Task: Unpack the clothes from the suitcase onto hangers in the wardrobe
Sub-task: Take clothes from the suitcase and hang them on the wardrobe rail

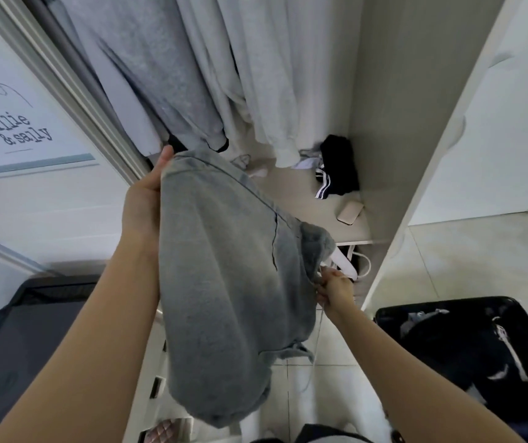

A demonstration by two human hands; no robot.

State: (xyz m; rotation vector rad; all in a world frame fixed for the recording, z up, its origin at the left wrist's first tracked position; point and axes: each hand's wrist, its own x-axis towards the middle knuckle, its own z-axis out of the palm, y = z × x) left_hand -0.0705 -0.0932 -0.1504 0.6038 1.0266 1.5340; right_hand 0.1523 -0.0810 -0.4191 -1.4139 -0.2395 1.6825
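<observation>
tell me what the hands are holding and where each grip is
Both hold the grey garment. The left hand has its grip on the top left edge, and the right hand pinches the right edge.

suitcase (467, 346) right of wardrobe (381, 107), seemingly

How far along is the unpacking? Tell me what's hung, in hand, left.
Hung: grey and white garments in the wardrobe. In hand: the left hand grips grey jeans, the right hand pinches their edge beside what looks like a white hanger; not yet hung. Left: dark clothes in the black suitcase.
</observation>
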